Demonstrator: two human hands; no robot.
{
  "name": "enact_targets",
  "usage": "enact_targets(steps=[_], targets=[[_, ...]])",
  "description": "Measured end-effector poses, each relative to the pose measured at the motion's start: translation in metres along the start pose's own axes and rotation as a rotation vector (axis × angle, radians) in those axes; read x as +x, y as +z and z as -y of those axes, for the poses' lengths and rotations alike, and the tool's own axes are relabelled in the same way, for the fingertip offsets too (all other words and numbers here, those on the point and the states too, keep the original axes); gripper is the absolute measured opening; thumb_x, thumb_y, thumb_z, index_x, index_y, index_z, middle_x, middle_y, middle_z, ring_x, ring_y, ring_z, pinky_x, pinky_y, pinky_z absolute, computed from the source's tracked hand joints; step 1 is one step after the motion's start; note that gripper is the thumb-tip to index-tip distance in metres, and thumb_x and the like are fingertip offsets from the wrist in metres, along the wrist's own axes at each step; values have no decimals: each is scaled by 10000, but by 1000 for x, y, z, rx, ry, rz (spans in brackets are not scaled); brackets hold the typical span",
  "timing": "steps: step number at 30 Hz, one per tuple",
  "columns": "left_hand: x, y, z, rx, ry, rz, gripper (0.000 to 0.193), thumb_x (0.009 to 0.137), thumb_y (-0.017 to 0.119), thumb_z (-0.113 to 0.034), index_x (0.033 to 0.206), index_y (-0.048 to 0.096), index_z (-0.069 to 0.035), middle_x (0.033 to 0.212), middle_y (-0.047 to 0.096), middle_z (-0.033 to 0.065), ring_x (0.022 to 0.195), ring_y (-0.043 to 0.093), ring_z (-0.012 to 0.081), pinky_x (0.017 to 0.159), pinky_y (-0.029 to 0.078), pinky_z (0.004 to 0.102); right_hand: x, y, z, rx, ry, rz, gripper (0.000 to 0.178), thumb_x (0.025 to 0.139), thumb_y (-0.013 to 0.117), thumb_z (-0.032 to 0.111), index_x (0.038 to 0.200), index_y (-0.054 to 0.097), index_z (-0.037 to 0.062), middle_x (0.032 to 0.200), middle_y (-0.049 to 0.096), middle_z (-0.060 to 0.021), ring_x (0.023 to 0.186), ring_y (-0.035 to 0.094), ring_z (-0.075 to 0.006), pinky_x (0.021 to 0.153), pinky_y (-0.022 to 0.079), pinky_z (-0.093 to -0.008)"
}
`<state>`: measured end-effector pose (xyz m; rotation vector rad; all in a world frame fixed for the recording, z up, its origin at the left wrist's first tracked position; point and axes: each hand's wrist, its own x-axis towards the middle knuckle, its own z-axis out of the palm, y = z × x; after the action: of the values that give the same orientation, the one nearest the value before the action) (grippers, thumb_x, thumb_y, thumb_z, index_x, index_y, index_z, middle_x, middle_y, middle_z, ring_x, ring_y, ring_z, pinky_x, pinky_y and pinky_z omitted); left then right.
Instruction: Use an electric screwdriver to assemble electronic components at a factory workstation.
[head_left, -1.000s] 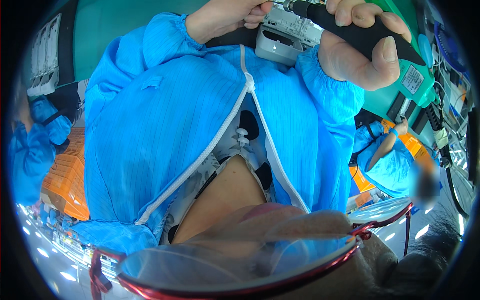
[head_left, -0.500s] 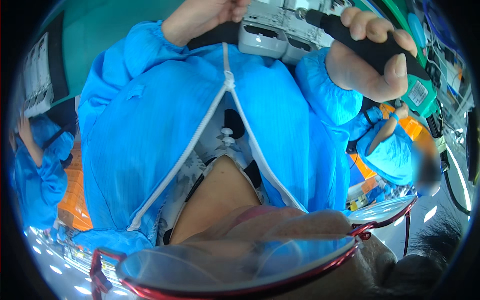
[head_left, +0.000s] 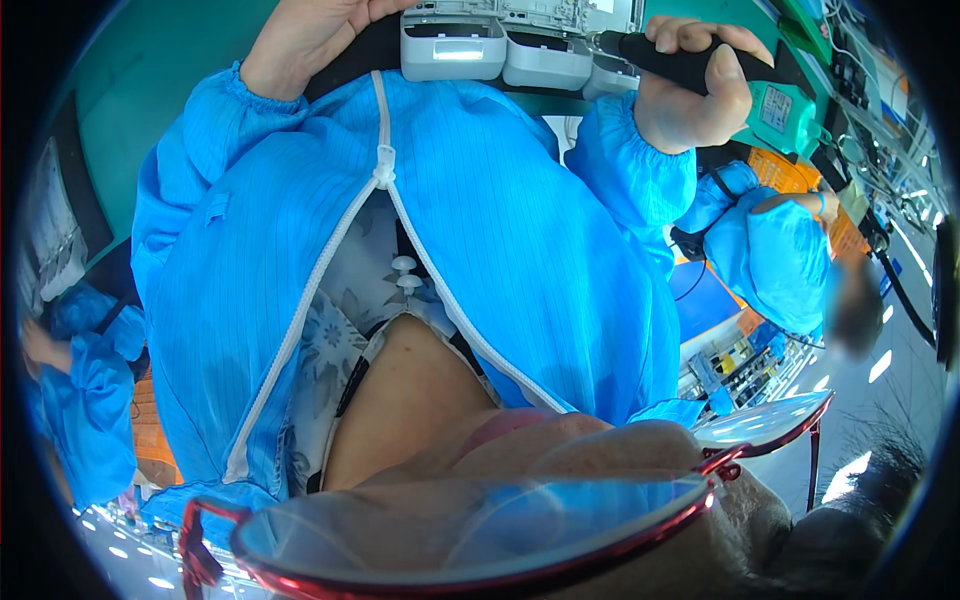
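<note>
My right hand (head_left: 695, 105) is wrapped round an electric screwdriver (head_left: 672, 62) with a black grip and a green rear end. Its tip points left, at the row of light grey plastic housings (head_left: 546, 62); whether it touches them I cannot tell. At the upper edge, my left hand (head_left: 305, 42) reaches toward the leftmost housing (head_left: 453, 52). Most of its fingers are cut off by the frame, so any hold is hidden. Above the housings, white parts with small fittings (head_left: 560, 14) are partly in view.
A green work surface (head_left: 165, 110) spreads out at the left. Co-workers in blue smocks sit at the far left (head_left: 90, 400) and the right (head_left: 765, 255), near orange crates (head_left: 775, 175). A dark cable (head_left: 905, 300) hangs at the right.
The housings and both hands now appear further left in the picture. My left hand has also risen toward the upper edge. The screwdriver stays in my right hand and lies more level.
</note>
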<state>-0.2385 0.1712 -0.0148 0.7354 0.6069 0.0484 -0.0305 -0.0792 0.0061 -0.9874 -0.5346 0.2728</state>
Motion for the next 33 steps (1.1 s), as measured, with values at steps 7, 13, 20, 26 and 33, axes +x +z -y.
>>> enact_targets(steps=[7, 13, 20, 26, 33], targets=[[-3, -8, 2, -9, 47, -7, 212, 1078, 556, -174, 1199, 642, -23, 1066, 747, 117, 932, 747, 197, 831, 626, 293, -6, 13, 7, -86, 40, 49, 334, 921, 692, 213, 1176, 587, 25, 876, 651, -114, 700, 607, -232, 688, 526, -411], [2, -25, 6, -8, 29, 18, 286, 1112, 488, -268, 1180, 635, -32, 927, 719, 63, 792, 711, 169, 701, 596, 286, -6, 16, 5, -64, 46, 34, 328, 919, 698, 206, 1156, 582, 10, 849, 646, -113, 679, 607, -230, 659, 538, -388], [-1, -20, 0, -172, -3, 38, 284, 1117, 479, -281, 1143, 622, -38, 766, 547, -19, 624, 495, 132, 600, 441, 283, -8, 30, 4, -78, 35, 213, 308, 887, 745, 181, 1061, 555, 13, 803, 611, -118, 660, 597, -224, 633, 526, -362], [-6, -15, -3, -96, 30, 12, 211, 1099, 511, -204, 1157, 626, -37, 898, 688, 48, 780, 667, 173, 729, 563, 298, -3, 35, 0, -124, 100, 19, 254, 925, 680, 190, 1073, 566, 17, 806, 600, -108, 663, 585, -225, 646, 517, -368], [1, -18, 2, -100, -72, 38, 223, 1093, 533, -246, 1121, 637, -51, 1057, 742, 129, 939, 736, 225, 863, 610, 368, -5, 55, 16, -342, 51, 144, 258, 795, 707, -46, 1040, 631, -25, 767, 691, -142, 684, 677, -198, 656, 560, -321]])
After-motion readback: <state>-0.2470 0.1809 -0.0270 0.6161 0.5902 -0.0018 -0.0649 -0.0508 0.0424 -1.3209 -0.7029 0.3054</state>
